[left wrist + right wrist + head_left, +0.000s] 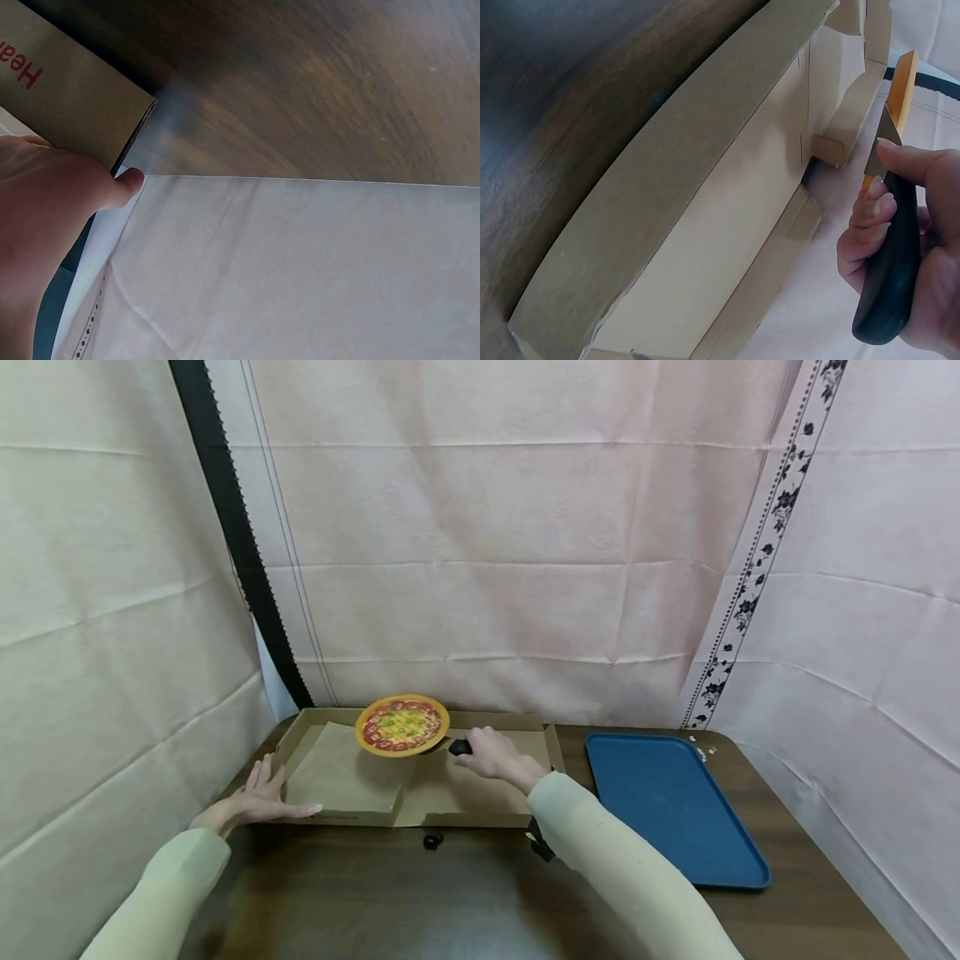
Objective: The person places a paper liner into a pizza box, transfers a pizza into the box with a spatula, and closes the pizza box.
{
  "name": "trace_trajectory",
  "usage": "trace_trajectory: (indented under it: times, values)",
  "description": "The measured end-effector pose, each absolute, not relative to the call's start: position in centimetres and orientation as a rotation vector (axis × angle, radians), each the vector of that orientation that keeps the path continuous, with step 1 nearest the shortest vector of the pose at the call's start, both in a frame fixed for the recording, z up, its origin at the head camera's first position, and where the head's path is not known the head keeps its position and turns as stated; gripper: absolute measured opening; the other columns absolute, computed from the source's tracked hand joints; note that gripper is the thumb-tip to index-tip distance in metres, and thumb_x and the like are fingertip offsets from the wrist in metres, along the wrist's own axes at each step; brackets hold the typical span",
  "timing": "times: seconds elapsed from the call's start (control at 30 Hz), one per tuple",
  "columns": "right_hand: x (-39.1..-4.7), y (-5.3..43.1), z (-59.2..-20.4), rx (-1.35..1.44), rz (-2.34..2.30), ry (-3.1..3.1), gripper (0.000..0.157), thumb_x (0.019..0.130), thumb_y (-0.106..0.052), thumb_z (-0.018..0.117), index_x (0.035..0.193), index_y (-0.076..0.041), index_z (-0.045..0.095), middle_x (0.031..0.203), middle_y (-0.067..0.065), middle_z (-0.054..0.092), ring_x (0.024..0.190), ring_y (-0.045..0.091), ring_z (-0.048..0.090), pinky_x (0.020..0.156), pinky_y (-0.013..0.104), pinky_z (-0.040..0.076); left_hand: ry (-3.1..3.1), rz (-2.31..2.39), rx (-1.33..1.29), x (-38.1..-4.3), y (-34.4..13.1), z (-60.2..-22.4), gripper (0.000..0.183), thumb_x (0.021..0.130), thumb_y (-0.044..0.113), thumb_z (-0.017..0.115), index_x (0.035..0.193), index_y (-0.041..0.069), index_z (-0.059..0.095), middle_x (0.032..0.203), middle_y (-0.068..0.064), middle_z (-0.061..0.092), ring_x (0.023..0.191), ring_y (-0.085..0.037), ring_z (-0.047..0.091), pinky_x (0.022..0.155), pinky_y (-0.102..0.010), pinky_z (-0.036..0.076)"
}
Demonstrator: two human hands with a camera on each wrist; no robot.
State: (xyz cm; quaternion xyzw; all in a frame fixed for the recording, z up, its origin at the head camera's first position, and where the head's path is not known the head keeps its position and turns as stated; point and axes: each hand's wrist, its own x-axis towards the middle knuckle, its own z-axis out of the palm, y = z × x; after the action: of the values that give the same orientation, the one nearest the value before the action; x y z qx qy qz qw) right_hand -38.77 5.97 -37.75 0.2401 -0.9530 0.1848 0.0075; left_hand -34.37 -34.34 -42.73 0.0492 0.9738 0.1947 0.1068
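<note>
My right hand [491,753] grips the black handle [891,277] of a server with a metal blade [877,150]. On that blade rides a round pizza [402,725] with a yellow crust and red, green and yellow topping, over the back of an opened cardboard pizza box [480,819]. From the right wrist view only the pizza's orange edge shows, nearly on end. At the box's front left corner lies my left hand [258,797], fingers spread over the side wall and thumb stretched along the front. Red lettering marks the cardboard beside it in the left wrist view.
A blue tray [667,806] lies on the wooden table to the right. One small black piece [432,842] sits in front of the box, and a dark object [540,843] is partly covered by my right sleeve. Pale curtains [480,527] hang behind and at both sides.
</note>
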Motion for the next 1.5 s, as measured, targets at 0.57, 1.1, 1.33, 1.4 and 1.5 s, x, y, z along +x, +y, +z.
trace_trajectory:
  times: [0.57, 1.1, 1.33, 1.4, 1.5]
  values:
    - [-38.7, 3.5, -37.8, 0.744, 0.503, -3.009, 0.033, 0.093, -0.035, 0.063, 0.071, -0.013, 0.051, 0.066, 0.000, 0.044, 0.051, 0.012, 0.036, 0.048, 0.025, 0.025, 2.898, 0.575, 0.158, -35.8, -35.5, -44.4, 0.130, 0.072, 0.075, 0.062, 0.149, -0.015, 0.006, 0.151, -0.038, -0.023, 0.139, -0.056, -0.019, 0.106, -0.076, 0.002]
    - [-38.4, 0.3, -38.2, 0.842, 0.428, -3.023, 0.029, 0.094, -0.033, 0.062, 0.075, -0.013, 0.054, 0.065, 0.000, 0.048, 0.053, 0.012, 0.041, 0.046, 0.025, 0.028, 2.864, 0.576, 0.088, -35.4, -35.4, -43.9, 0.132, 0.073, 0.077, 0.061, 0.148, -0.015, 0.003, 0.150, -0.038, -0.025, 0.139, -0.055, -0.021, 0.106, -0.076, -0.001]
    - [-38.3, -0.7, -38.6, 0.850, 0.373, -3.038, 0.027, 0.095, -0.033, 0.062, 0.077, -0.013, 0.058, 0.070, 0.001, 0.053, 0.057, 0.013, 0.047, 0.050, 0.026, 0.035, 2.829, 0.582, 0.082, -34.3, -34.5, -42.5, 0.129, 0.075, 0.073, 0.062, 0.148, -0.015, 0.001, 0.149, -0.038, -0.027, 0.139, -0.054, -0.023, 0.106, -0.076, 0.000]
    - [-38.3, -0.8, -38.8, 0.846, 0.379, -3.041, 0.028, 0.095, -0.033, 0.062, 0.075, -0.013, 0.058, 0.068, 0.001, 0.052, 0.056, 0.013, 0.046, 0.049, 0.026, 0.034, 2.832, 0.574, 0.079, -34.4, -34.5, -42.8, 0.130, 0.075, 0.074, 0.061, 0.148, -0.014, 0.000, 0.150, -0.037, -0.027, 0.139, -0.053, -0.024, 0.106, -0.075, -0.001]
    - [-38.2, -1.1, -39.0, 0.847, 0.382, -3.043, 0.029, 0.094, -0.032, 0.062, 0.074, -0.013, 0.058, 0.068, 0.001, 0.052, 0.055, 0.014, 0.045, 0.048, 0.026, 0.033, 2.821, 0.566, 0.082, -34.4, -34.3, -42.7, 0.130, 0.075, 0.076, 0.059, 0.149, -0.014, 0.000, 0.149, -0.037, -0.028, 0.139, -0.053, -0.025, 0.107, -0.075, -0.001]
